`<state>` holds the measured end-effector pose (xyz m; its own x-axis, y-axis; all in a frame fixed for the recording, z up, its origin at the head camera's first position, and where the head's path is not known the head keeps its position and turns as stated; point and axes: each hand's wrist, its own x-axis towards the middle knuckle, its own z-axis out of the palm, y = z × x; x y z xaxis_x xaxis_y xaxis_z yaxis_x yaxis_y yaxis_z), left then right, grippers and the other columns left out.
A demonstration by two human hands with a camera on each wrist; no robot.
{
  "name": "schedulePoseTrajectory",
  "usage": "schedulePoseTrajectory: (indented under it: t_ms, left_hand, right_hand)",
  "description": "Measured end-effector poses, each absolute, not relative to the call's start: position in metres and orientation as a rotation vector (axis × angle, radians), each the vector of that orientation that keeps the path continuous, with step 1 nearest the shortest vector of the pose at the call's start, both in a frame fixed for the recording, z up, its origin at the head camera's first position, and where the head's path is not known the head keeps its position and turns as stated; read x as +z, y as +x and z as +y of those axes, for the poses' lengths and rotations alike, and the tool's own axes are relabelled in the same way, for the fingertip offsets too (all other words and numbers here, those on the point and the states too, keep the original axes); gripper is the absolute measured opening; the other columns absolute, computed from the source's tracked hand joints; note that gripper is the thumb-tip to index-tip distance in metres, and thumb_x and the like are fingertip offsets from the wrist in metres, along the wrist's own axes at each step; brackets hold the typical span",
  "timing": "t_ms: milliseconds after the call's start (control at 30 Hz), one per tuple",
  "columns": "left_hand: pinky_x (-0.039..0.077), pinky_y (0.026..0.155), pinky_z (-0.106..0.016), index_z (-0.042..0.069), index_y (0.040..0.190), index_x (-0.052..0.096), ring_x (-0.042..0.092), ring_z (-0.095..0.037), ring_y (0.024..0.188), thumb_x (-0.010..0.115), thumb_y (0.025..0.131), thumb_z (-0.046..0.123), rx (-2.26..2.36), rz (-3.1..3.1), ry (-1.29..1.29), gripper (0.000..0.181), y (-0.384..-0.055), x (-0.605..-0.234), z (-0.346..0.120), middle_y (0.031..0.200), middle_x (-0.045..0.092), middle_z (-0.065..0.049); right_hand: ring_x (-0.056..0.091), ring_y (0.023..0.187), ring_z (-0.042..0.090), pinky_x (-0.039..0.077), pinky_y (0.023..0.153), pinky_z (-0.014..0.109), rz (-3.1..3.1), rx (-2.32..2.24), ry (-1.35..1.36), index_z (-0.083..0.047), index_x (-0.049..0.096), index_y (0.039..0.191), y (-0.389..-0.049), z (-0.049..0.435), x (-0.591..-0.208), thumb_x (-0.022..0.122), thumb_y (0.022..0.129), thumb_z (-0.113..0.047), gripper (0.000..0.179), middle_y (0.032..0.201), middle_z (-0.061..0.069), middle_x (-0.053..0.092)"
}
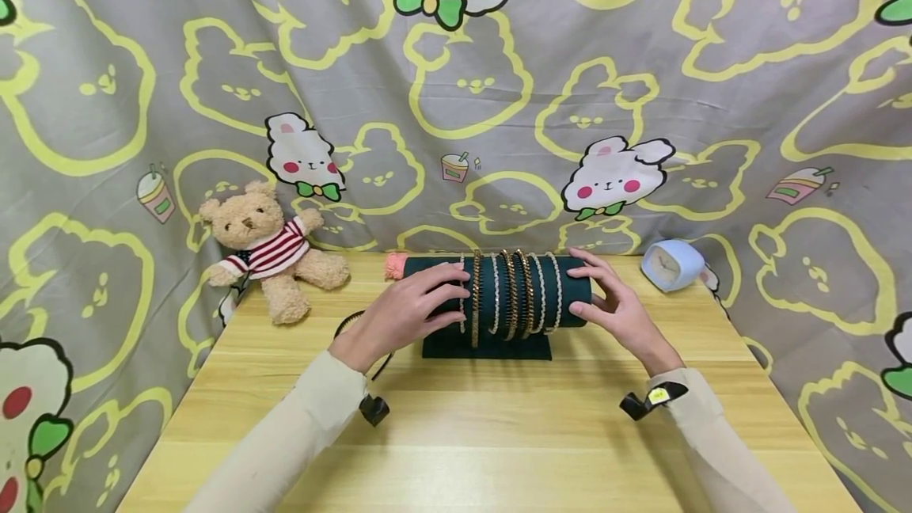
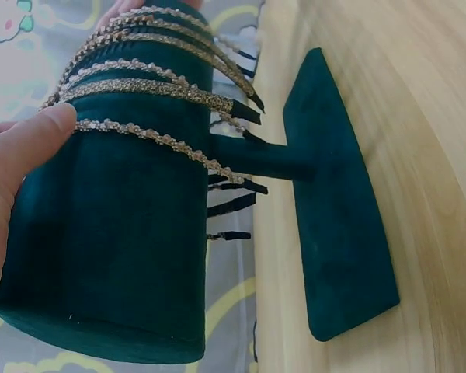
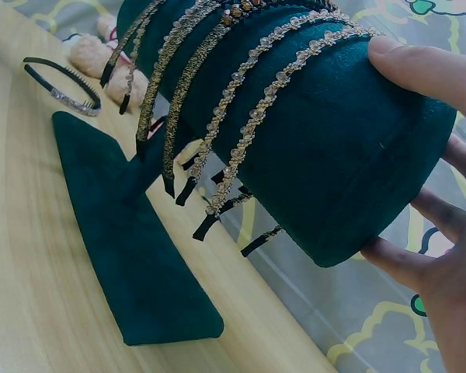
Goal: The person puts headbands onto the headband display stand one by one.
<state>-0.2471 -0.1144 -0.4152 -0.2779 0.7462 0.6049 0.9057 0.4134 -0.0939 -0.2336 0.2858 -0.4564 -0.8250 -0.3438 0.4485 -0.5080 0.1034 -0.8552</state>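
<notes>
A dark green velvet headband stand [image 1: 577, 291], a thick roll on a post and flat base [image 2: 342, 233], stands on the table. Several gold and beaded headbands [image 1: 511, 295] arch over the roll, their black tips jutting out below it. My left hand [image 1: 409, 307] holds the left part of the roll; in the left wrist view its thumb [image 2: 50, 128] touches a beaded headband [image 2: 155, 138]. At the right end, my right hand [image 1: 620, 311] grips the roll, thumb on one side and fingers on the other. The right wrist view shows that thumb [image 3: 404, 66] beside the outermost beaded headband [image 3: 252, 120].
A dark toothed headband [image 3: 74, 101] with a glittery part lies on the wooden table [image 1: 484, 434], partly behind my left forearm. A teddy bear [image 1: 267, 252] sits back left, near a coral fluffy thing [image 1: 394, 266]. A light blue clock [image 1: 672, 265] stands back right, before a patterned curtain [image 1: 499, 157].
</notes>
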Motion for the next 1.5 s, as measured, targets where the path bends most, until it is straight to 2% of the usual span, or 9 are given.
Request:
schedulePoseTrajectory:
  t_ms: [433,767,1033,1200,1500]
  left_hand:
    - [0.05,0.12,-0.039,0.012,0.128,0.077,0.062,-0.031,0.14,0.087,0.096,0.022,-0.489,-2.06,-1.422,0.035,-0.247,-0.415,-0.121,0.142,0.07,-0.009]
    - [0.052,0.118,-0.047,0.013,0.122,0.079,0.062,-0.029,0.138,0.086,0.096,0.019,-0.562,-2.147,-1.252,0.028,-0.246,-0.412,-0.158,0.142,0.069,-0.01]
    - [0.049,0.117,-0.036,0.009,0.12,0.078,0.065,-0.032,0.132,0.091,0.088,0.007,-0.621,-2.151,-1.18,0.035,-0.25,-0.42,-0.192,0.138,0.071,-0.013]
    - [0.053,0.107,-0.043,0.008,0.12,0.078,0.067,-0.031,0.126,0.09,0.087,0.004,-0.656,-2.213,-1.062,0.035,-0.251,-0.433,-0.217,0.135,0.072,-0.012]
    - [0.057,0.101,-0.055,0.009,0.118,0.078,0.07,-0.034,0.12,0.085,0.093,0.004,-0.732,-2.424,-0.824,0.026,-0.245,-0.465,-0.257,0.127,0.074,-0.012]
  right_hand:
    - [0.035,0.16,0.015,0.051,0.112,0.02,-2.253,1.81,0.846,0.002,0.057,0.149,-0.232,0.285,-0.455,0.068,0.1,0.013,0.052,0.178,0.01,0.028]
    - [0.035,0.16,0.015,0.051,0.112,0.02,-2.258,1.806,0.841,0.002,0.057,0.148,-0.231,0.285,-0.454,0.068,0.1,0.013,0.051,0.178,0.01,0.029]
    - [0.035,0.159,0.015,0.051,0.111,0.02,-2.258,1.799,0.84,0.002,0.057,0.148,-0.231,0.286,-0.455,0.069,0.1,0.013,0.051,0.177,0.01,0.029]
    - [0.036,0.159,0.016,0.051,0.111,0.02,-2.254,1.808,0.838,0.002,0.057,0.148,-0.233,0.287,-0.457,0.068,0.1,0.013,0.051,0.178,0.01,0.029]
    - [0.037,0.158,0.016,0.052,0.111,0.021,-2.249,1.811,0.84,0.002,0.057,0.148,-0.234,0.287,-0.459,0.067,0.101,0.014,0.049,0.177,0.011,0.029]
